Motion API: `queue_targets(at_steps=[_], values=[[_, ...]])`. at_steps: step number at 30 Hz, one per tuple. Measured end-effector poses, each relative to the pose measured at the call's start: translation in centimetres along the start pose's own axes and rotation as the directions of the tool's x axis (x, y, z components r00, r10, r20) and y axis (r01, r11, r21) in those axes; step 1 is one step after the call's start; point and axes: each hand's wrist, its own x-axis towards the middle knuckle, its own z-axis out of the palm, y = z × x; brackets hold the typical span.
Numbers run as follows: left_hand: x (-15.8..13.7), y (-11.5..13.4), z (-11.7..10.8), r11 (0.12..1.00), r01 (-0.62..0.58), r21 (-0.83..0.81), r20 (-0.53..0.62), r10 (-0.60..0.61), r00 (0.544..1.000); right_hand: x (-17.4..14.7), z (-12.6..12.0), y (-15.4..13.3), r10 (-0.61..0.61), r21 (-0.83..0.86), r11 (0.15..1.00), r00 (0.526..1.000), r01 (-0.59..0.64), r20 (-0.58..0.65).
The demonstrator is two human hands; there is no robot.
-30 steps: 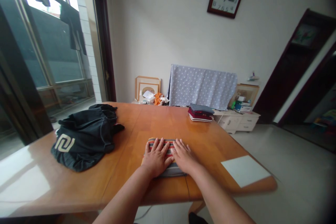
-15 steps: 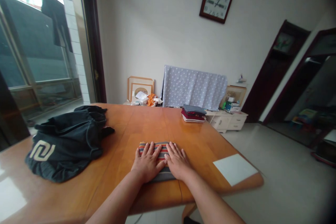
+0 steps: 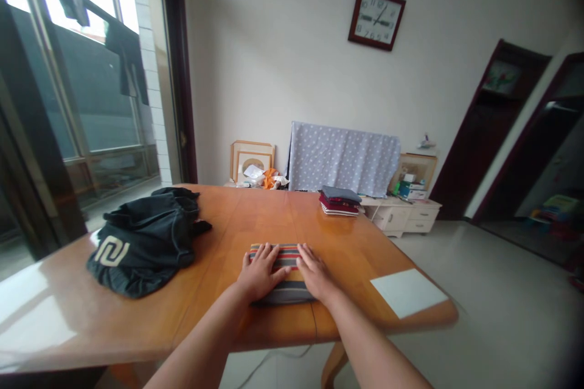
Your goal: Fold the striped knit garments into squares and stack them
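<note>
A folded striped garment (image 3: 288, 284), grey with red and orange bands, lies near the front edge of the wooden table. On its left side rests my left hand (image 3: 262, 273), palm down with the fingers stretched out. My right hand (image 3: 316, 271) lies along its right side, fingers extended and fairly close together. Both hands touch the cloth without gripping it, and they cover parts of its two sides. The middle stripes show between them.
A crumpled black garment (image 3: 150, 243) with a pale logo lies on the table's left part. Toward the far edge stands a stack of folded clothes (image 3: 340, 202). A white sheet (image 3: 408, 293) is near the right corner of the wooden table (image 3: 246, 213).
My hands have moved apart toward the garment's sides, showing more of its middle stripes. The camera view has shifted, so the black garment appears further right.
</note>
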Motion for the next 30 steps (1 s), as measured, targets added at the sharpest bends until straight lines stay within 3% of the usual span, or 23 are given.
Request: queue_targets(at_steps=[2, 5, 8, 11, 19, 30], values=[[-0.2, -1.2, -0.6, 0.993, 0.06, -0.103, -0.118, -0.072, 0.99, 0.0, -0.2, 1.1, 0.051, 0.311, 0.95, 0.987, 0.0, -0.153], [-1.1, -3.9, -1.2, 0.953, 0.132, -0.271, -0.299, -0.214, 0.93, 0.1, -0.4, 2.5, 0.247, 0.65, 0.76, 0.926, -0.002, -0.285], [-2.9, -6.2, -1.8, 0.905, 0.198, -0.377, -0.396, -0.35, 0.849, 0.3, -0.4, 3.2, 0.35, 0.798, 0.602, 0.892, 0.019, -0.285], [-4.9, -7.2, -2.3, 0.884, 0.237, -0.404, -0.42, -0.409, 0.81, 0.5, -0.3, 3.3, 0.361, 0.845, 0.533, 0.893, 0.037, -0.267], [-7.0, -6.8, -2.3, 0.882, 0.277, -0.381, -0.413, -0.43, 0.803, 0.2, -0.6, 3.3, 0.373, 0.848, 0.526, 0.879, 0.062, -0.296], [-8.0, -4.8, -3.2, 0.916, 0.335, -0.219, -0.324, -0.393, 0.861, -0.4, -0.7, 2.1, 0.33, 0.775, 0.631, 0.89, 0.04, -0.315]])
